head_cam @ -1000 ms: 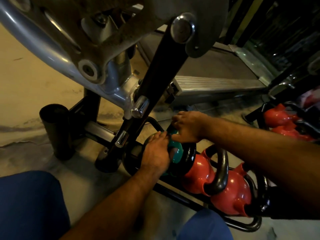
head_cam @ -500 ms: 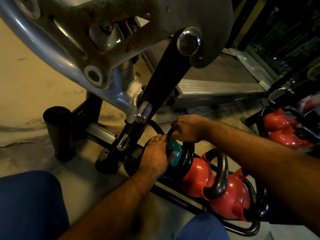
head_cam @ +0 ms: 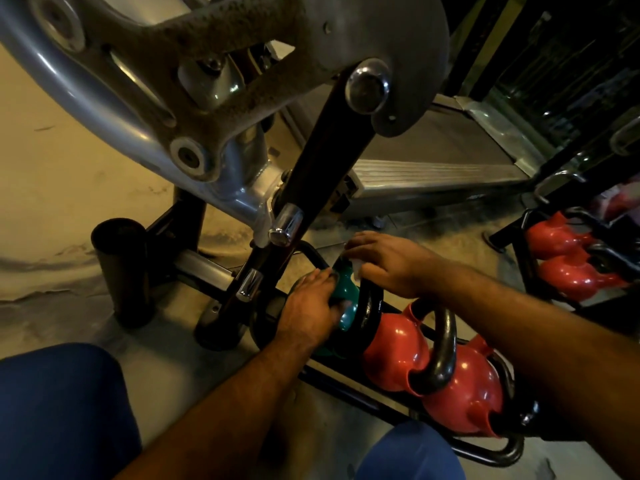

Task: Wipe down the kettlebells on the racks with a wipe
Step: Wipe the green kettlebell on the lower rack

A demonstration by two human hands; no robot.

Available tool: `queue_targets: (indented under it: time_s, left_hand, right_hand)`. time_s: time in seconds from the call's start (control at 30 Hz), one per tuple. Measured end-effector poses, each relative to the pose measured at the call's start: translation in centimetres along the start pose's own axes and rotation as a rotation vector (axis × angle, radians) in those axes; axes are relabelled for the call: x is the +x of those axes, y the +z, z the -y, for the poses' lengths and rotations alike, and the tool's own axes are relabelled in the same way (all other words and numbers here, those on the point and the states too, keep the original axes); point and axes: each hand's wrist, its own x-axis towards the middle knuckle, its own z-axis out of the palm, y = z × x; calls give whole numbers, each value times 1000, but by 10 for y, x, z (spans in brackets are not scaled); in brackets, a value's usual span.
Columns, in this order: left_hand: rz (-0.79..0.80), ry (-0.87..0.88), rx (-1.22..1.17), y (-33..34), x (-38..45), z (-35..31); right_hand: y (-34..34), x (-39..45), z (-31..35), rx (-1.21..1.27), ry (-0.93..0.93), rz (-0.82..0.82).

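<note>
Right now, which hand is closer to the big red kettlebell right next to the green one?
The left hand. It rests on the green kettlebell, just beside the red kettlebell. The right hand is farther back, over the green one's top.

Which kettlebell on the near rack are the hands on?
The teal kettlebell at the rack's far end. The left hand rests on its body and the right hand works at its top; the red kettlebells beside it are untouched.
</note>
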Motion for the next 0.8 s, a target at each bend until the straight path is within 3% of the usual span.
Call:
queue_targets:
  time_s: [0.13, 0.3, 0.43, 0.57, 0.8]
  left_hand:
    - [32, -7, 35, 0, 2, -1]
    - [23, -13, -28, -3, 3, 4]
    - [42, -11, 8, -1, 6, 3]
    - [56, -15, -25, -8, 12, 12]
    - [68, -18, -93, -10, 1, 6]
  right_hand:
    - [-2, 0, -2, 39, 72, -44]
    - [10, -14, 3, 4, -72, -83]
    - [7, -19, -6, 127, 18, -186]
    - [30, -33, 10, 79, -193, -197]
    - [54, -45, 11, 334, -112, -470]
